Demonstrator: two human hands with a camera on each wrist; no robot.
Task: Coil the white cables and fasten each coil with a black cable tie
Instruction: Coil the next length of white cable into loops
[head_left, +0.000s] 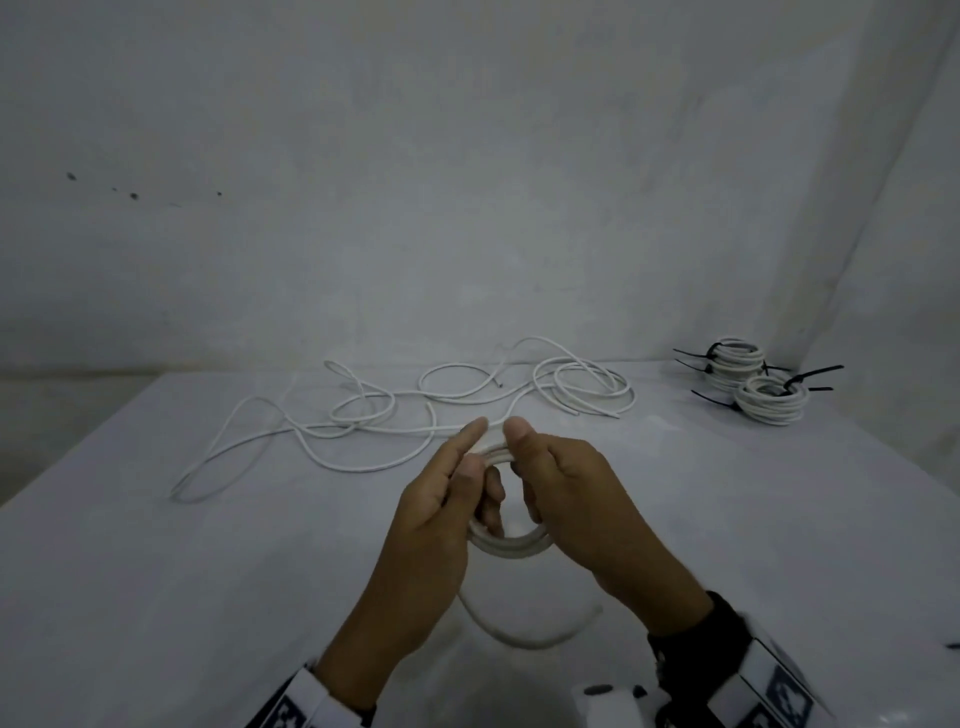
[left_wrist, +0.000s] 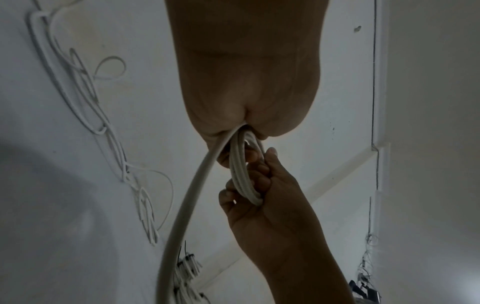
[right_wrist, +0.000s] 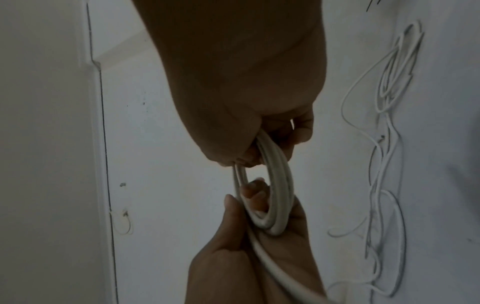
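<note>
Nearest the head camera, a loose tail of white cable (head_left: 524, 636) curves across the white table (head_left: 156, 597) just below the wrists. Above it the left hand (head_left: 436, 525) grips the left side of a small white coil (head_left: 511, 545), thumb and forefinger pinching the coil's top, the other fingers curled through its middle. The right hand (head_left: 576, 499) grips the coil's right side, its thumb pressed on the top strands beside the left forefinger; both hands hold the coil above the table. In the left wrist view the coil (left_wrist: 242, 174) runs from the left palm into the right hand's curled fingers (left_wrist: 259, 174). Farther back, loose white cables (head_left: 395, 410) sprawl in tangled loops from left of centre towards the right. At the far right, finished coils (head_left: 748, 384) lie stacked together near the wall, each bound by black cable ties (head_left: 810, 375) whose ends stick out sideways.
</note>
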